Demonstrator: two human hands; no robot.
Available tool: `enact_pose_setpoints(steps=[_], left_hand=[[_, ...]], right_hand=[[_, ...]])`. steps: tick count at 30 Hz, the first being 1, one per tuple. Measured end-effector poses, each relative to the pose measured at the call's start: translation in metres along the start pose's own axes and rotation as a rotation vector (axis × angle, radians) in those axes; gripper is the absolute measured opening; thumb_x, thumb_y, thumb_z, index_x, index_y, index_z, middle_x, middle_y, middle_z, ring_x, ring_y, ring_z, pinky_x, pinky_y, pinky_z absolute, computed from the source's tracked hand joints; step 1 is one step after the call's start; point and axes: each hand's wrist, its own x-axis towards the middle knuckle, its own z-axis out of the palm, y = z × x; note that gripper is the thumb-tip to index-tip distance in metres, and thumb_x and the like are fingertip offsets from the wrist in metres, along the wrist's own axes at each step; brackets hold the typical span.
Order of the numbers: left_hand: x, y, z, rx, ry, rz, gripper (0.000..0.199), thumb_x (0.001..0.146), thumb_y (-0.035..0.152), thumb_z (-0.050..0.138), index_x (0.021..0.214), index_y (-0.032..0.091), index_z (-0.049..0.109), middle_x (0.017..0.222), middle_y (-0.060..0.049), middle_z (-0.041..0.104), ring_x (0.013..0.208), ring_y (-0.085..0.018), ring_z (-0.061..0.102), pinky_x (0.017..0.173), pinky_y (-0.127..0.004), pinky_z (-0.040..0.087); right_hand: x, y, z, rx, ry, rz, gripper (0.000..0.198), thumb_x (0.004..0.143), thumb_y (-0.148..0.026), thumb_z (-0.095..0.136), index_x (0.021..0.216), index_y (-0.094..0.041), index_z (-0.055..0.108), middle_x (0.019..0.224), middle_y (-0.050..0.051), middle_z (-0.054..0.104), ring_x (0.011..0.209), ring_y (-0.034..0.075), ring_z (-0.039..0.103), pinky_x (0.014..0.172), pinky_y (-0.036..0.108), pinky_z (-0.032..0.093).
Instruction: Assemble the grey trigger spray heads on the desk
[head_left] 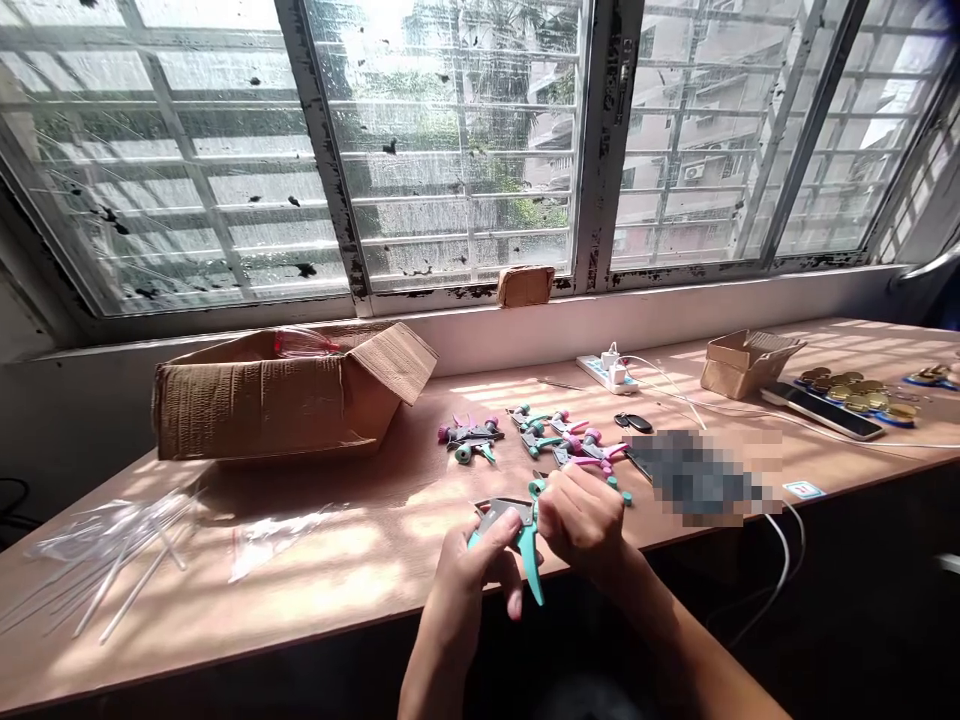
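Note:
A teal and grey trigger sprayer head [529, 560] is held in front of me, past the table's front edge, its teal trigger pointing down. My left hand [480, 560] is wrapped round its grey body, with the thumb on top. My right hand [581, 510] is closed round the sprayer's right end, and the fingers hide what they grip there. Just beyond my hands lie several more sprayer heads [536, 440] in teal, pink and grey. Two small teal caps [627, 497] are beside my right hand.
An open cardboard box [255, 410] stands back left. Clear plastic bags [277, 535] and thin white tubes [142, 580] lie left. Rightward are a power strip [600, 374], keys [632, 422], a pixelated dark object [697, 475], a small box [739, 367], a phone [825, 410] and gold discs [862, 390].

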Motion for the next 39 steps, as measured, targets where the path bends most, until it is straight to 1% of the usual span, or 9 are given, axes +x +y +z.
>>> enact_pose_setpoints(steps=[7,12,15,19,23,27,31,35,39], left_hand=[[0.008,-0.007,0.004,0.224,0.269,0.193,0.036,0.086,0.05,0.069,0.068,0.019,0.061,0.04,0.004,0.054,0.041,-0.014,0.054,0.047,-0.023,0.04],[0.004,-0.005,-0.001,0.141,0.097,0.099,0.041,0.089,0.052,0.065,0.072,0.016,0.062,0.043,0.003,0.055,0.032,-0.009,0.044,0.041,-0.022,0.024],[0.001,-0.002,-0.002,0.09,0.007,0.011,0.045,0.089,0.056,0.063,0.075,0.014,0.064,0.046,0.003,0.056,0.029,-0.005,0.036,0.038,-0.021,0.016],[0.003,-0.005,0.004,0.122,0.079,0.086,0.041,0.088,0.054,0.066,0.079,0.014,0.066,0.047,0.002,0.059,0.031,-0.007,0.042,0.039,-0.02,0.024],[0.01,-0.015,0.01,0.165,0.175,0.229,0.034,0.09,0.048,0.067,0.081,0.015,0.066,0.043,0.005,0.052,0.04,-0.011,0.05,0.044,-0.02,0.035],[0.015,-0.025,0.003,0.238,0.225,0.344,0.029,0.09,0.044,0.069,0.082,0.016,0.066,0.052,0.005,0.054,0.047,-0.011,0.052,0.049,-0.02,0.042],[0.019,-0.029,-0.015,0.426,0.238,0.438,0.022,0.091,0.039,0.069,0.085,0.018,0.067,0.068,0.0,0.065,0.062,-0.016,0.062,0.062,-0.024,0.049],[0.025,-0.033,-0.041,0.653,0.316,0.506,0.024,0.095,0.033,0.061,0.118,0.024,0.063,0.105,-0.005,0.071,0.092,-0.022,0.069,0.082,-0.032,0.053],[0.03,-0.038,-0.069,0.893,0.442,0.595,0.026,0.097,0.023,0.051,0.117,0.027,0.067,0.127,-0.008,0.062,0.115,-0.026,0.061,0.096,-0.041,0.05]], right_hand=[[-0.002,-0.008,0.024,0.018,0.02,0.173,0.054,0.11,-0.017,0.027,0.057,-0.021,0.04,0.043,-0.005,0.041,0.036,0.009,0.035,0.044,0.027,0.022],[-0.007,0.002,0.015,0.103,0.014,0.049,0.05,0.108,-0.033,0.033,0.061,-0.021,0.044,0.057,0.002,0.05,0.055,0.016,0.045,0.055,0.03,0.029],[-0.008,0.009,0.009,0.172,0.0,-0.003,0.05,0.106,-0.039,0.038,0.059,-0.023,0.041,0.056,0.001,0.046,0.057,0.017,0.044,0.057,0.031,0.029],[-0.01,0.01,0.015,0.268,0.008,0.117,0.048,0.107,-0.028,0.032,0.059,-0.023,0.031,0.055,-0.003,0.036,0.052,0.014,0.035,0.055,0.031,0.026],[-0.014,0.006,0.026,0.358,-0.041,0.335,0.049,0.11,-0.035,0.024,0.062,-0.024,0.022,0.054,-0.005,0.029,0.047,0.011,0.03,0.05,0.028,0.025],[-0.013,0.004,0.031,0.43,-0.223,0.499,0.054,0.11,-0.044,0.013,0.061,-0.024,0.023,0.05,-0.006,0.028,0.042,0.009,0.031,0.043,0.023,0.026],[-0.002,0.009,0.024,0.406,-0.434,0.538,0.062,0.109,-0.053,0.021,0.059,-0.021,0.039,0.051,-0.003,0.045,0.046,0.011,0.046,0.048,0.023,0.034],[0.01,0.032,0.006,0.238,-0.538,0.566,0.051,0.105,-0.054,0.036,0.072,-0.02,0.056,0.069,0.003,0.064,0.067,0.019,0.06,0.062,0.027,0.038],[0.011,0.064,-0.015,0.105,-0.664,0.576,0.036,0.102,-0.046,0.044,0.083,-0.021,0.062,0.085,0.006,0.069,0.082,0.023,0.063,0.07,0.03,0.04]])
